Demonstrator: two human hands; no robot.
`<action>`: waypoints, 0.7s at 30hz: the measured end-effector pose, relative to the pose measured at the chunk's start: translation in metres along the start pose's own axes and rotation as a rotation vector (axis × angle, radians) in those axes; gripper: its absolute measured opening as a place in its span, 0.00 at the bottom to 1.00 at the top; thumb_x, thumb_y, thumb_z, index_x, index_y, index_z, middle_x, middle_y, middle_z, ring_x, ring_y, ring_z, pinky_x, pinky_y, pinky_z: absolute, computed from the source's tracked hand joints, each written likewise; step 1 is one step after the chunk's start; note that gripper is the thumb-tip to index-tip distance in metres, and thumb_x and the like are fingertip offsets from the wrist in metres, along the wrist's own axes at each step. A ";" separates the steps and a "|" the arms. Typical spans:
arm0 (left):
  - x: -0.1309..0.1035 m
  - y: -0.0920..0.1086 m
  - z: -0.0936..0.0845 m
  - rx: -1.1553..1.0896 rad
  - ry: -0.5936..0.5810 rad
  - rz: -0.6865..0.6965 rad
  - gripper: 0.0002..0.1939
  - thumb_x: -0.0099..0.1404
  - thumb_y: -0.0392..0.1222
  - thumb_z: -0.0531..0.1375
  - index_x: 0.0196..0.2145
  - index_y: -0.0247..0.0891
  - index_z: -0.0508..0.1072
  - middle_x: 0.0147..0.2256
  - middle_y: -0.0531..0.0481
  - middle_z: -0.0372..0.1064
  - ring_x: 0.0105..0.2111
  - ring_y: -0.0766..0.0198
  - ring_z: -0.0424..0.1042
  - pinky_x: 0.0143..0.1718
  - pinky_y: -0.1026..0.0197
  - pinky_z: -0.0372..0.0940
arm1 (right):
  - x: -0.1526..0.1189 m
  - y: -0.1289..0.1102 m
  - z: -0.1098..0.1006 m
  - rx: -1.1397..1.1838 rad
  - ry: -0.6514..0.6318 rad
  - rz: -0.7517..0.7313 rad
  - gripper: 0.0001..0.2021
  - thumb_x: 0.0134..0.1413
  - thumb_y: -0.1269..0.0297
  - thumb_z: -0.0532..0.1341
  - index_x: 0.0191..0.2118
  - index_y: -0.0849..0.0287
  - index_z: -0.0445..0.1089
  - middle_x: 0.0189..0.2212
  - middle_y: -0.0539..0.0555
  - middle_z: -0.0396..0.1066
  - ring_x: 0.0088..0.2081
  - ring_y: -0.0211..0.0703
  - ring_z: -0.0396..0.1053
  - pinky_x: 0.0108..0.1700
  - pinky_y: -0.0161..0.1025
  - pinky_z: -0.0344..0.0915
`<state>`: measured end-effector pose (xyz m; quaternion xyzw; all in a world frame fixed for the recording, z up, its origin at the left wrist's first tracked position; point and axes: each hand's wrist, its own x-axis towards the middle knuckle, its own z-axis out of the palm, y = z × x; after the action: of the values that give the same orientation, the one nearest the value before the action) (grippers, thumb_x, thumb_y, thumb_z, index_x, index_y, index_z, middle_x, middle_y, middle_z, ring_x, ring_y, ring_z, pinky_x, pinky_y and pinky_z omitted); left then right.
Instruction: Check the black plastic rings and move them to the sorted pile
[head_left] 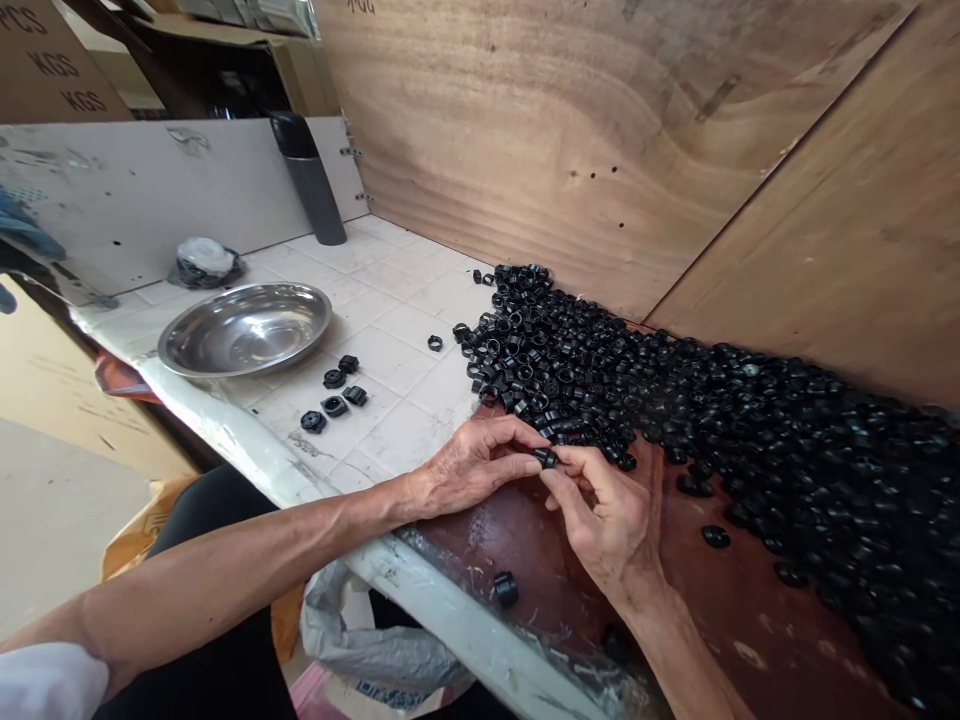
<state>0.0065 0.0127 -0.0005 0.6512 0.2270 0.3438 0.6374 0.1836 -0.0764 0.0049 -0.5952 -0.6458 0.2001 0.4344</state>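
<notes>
Between the fingertips of both hands is a small black plastic part [545, 457], partly covered by the fingers. My left hand [480, 465] pinches it from the left with thumb and forefinger. From the other side, my right hand [604, 505] grips it too, fingers curled. Just beyond the hands a big heap of black plastic rings [525, 360] spreads to the right along the wooden wall. One black ring-shaped part [505, 588] lies nearer the table edge, on the dark red surface [465, 540].
At the left stands a shallow steel bowl [247, 335], with several loose black parts [334, 405] beside it. A grey flask [311, 180] and a plastic-wrapped bundle [206, 262] are farther back. Plywood [600, 130] walls the rear. A grey sack [375, 640] hangs below the table edge.
</notes>
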 end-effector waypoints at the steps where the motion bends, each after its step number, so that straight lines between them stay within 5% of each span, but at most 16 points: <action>1: 0.000 0.000 0.000 0.024 0.012 0.012 0.11 0.66 0.43 0.66 0.43 0.33 0.79 0.42 0.43 0.76 0.43 0.57 0.76 0.49 0.54 0.72 | 0.000 0.000 0.000 0.030 0.000 0.042 0.07 0.66 0.59 0.62 0.43 0.56 0.72 0.30 0.50 0.76 0.25 0.39 0.75 0.31 0.35 0.72; 7: 0.001 -0.005 -0.002 0.101 -0.009 0.068 0.10 0.68 0.40 0.65 0.44 0.33 0.78 0.43 0.42 0.77 0.43 0.58 0.77 0.48 0.54 0.74 | 0.001 -0.001 0.002 0.061 0.033 0.069 0.08 0.65 0.59 0.62 0.43 0.56 0.73 0.31 0.51 0.76 0.29 0.41 0.76 0.35 0.36 0.72; 10: 0.001 -0.010 -0.003 0.335 -0.016 0.320 0.09 0.68 0.38 0.64 0.45 0.35 0.78 0.45 0.42 0.77 0.46 0.58 0.76 0.51 0.53 0.72 | 0.003 -0.002 0.005 0.275 -0.022 0.330 0.12 0.65 0.53 0.62 0.37 0.57 0.71 0.21 0.48 0.72 0.23 0.39 0.72 0.28 0.35 0.69; 12: 0.001 -0.010 -0.003 0.390 -0.044 0.372 0.09 0.68 0.38 0.64 0.46 0.36 0.77 0.47 0.41 0.77 0.48 0.58 0.76 0.52 0.54 0.72 | 0.004 -0.003 0.006 0.410 -0.051 0.448 0.16 0.65 0.49 0.61 0.35 0.58 0.70 0.21 0.48 0.71 0.22 0.40 0.72 0.27 0.35 0.69; 18: -0.001 -0.001 0.004 -0.006 -0.004 -0.032 0.11 0.68 0.42 0.65 0.45 0.34 0.75 0.40 0.44 0.77 0.39 0.59 0.79 0.44 0.54 0.76 | 0.002 -0.005 0.001 0.117 0.034 0.137 0.09 0.63 0.57 0.63 0.44 0.56 0.73 0.30 0.52 0.77 0.29 0.42 0.75 0.34 0.37 0.71; 21: -0.001 -0.002 0.003 0.092 -0.007 0.040 0.10 0.68 0.41 0.65 0.44 0.34 0.75 0.42 0.44 0.77 0.42 0.58 0.78 0.46 0.55 0.75 | 0.003 -0.011 0.000 0.192 0.007 0.255 0.07 0.62 0.58 0.63 0.38 0.56 0.73 0.21 0.47 0.72 0.24 0.39 0.71 0.30 0.35 0.68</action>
<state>0.0081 0.0098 -0.0021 0.6853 0.2274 0.3433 0.6006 0.1773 -0.0756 0.0140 -0.6286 -0.5416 0.3123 0.4625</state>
